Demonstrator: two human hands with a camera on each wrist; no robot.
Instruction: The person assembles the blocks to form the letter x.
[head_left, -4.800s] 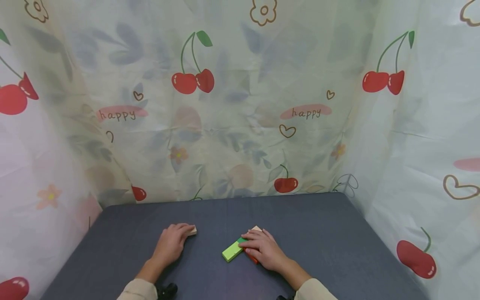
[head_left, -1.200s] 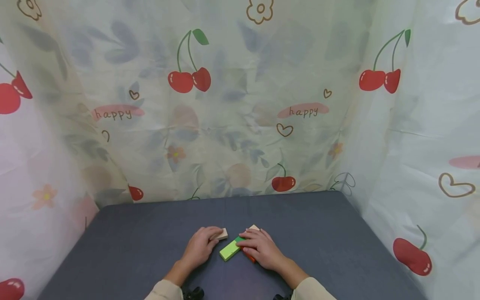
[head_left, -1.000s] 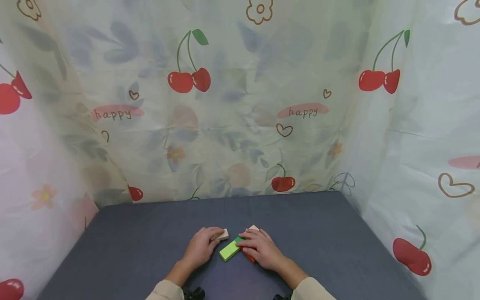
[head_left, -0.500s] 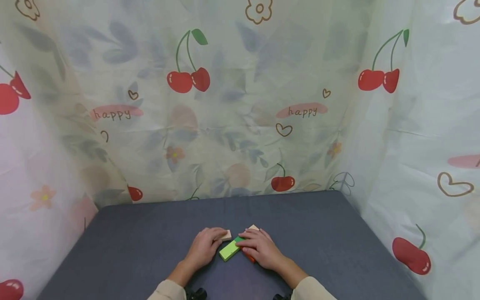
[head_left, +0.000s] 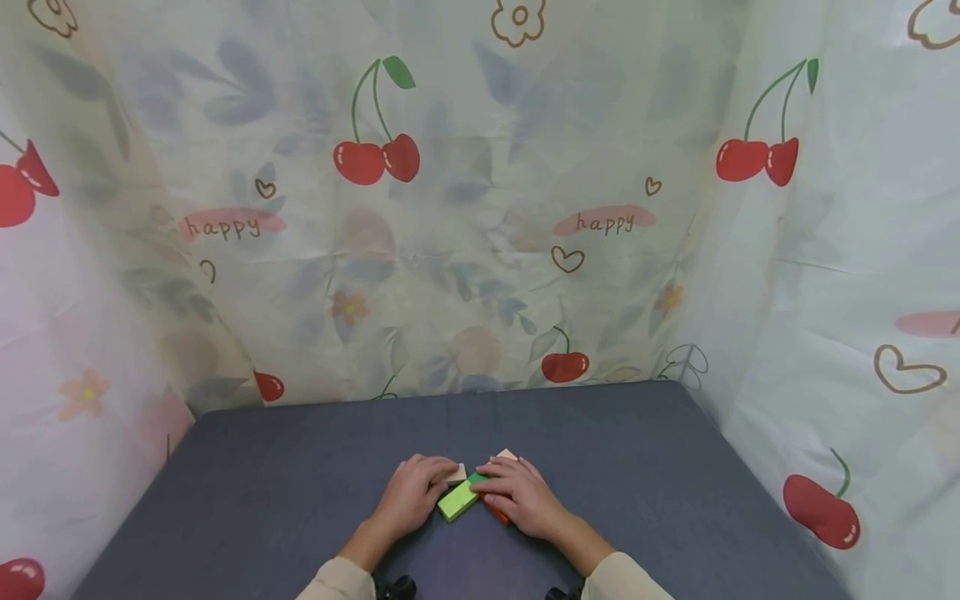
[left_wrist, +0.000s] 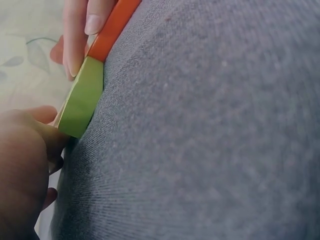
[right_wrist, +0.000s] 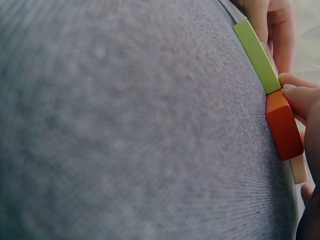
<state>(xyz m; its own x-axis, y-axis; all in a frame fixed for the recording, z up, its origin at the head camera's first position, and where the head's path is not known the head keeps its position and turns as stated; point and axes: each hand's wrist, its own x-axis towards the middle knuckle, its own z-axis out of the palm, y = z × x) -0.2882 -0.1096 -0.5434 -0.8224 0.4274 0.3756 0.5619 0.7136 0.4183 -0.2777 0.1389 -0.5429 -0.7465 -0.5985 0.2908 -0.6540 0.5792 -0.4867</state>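
Observation:
My left hand [head_left: 408,492] grips a pale wooden block [head_left: 457,476] whose right end shows beyond the fingertips, close by a lime-green block [head_left: 458,502]. Over the other blocks lies my right hand [head_left: 519,494], its thumb and fingers about a red block [head_left: 498,512] and a dark green piece [head_left: 476,477]. Another pale wooden block [head_left: 507,455] sticks out past its far side. In the right wrist view the lime block [right_wrist: 257,57] meets the red block [right_wrist: 284,125] at an angle, with the thumb at their joint. The fingers hide much of the blocks.
A dark grey cloth-covered table [head_left: 300,442] lies under the hands. Behind it and along both sides hangs a pale curtain [head_left: 465,208] printed with cherries. Black wrist cameras [head_left: 397,587] show at the cuffs.
My left hand has slid the pale block rightward across the table, from well apart to right up near the lime block. The right hand and its blocks have stayed in place.

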